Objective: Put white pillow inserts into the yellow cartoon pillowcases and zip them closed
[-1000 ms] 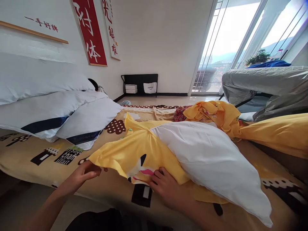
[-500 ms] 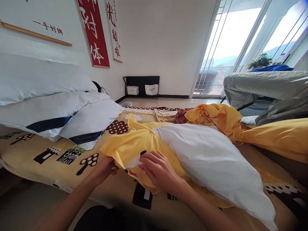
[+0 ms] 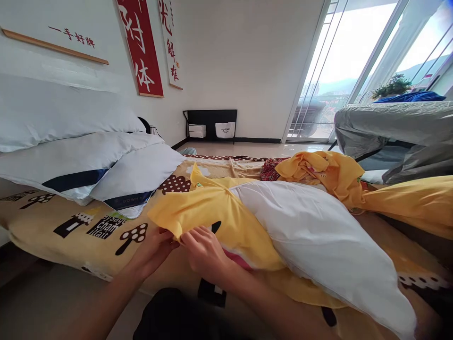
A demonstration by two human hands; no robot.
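A yellow pillowcase (image 3: 244, 226) with a printed pattern lies over the near-left end of a white pillow (image 3: 300, 226). The rest of that pillow sticks out bare to the right. My left hand (image 3: 155, 250) is closed on the left edge of the pillowcase, its fingertips partly under the cloth. Close beside it, my right hand (image 3: 203, 250) pinches the same edge, back of the hand up. The cloth between the hands is gathered, and the fingertips nearly touch.
Several white pillows (image 3: 130, 160) are stacked at the left on the patterned bedspread (image 3: 92, 250). More yellow cloth (image 3: 325, 170) lies bunched at the far right of the bed. Beyond it stands a grey-covered piece of furniture (image 3: 396, 127) near the glass door.
My right hand has moved left from the middle of the pillowcase to its edge beside my left hand, and has closed on the cloth. The view has shifted slightly.
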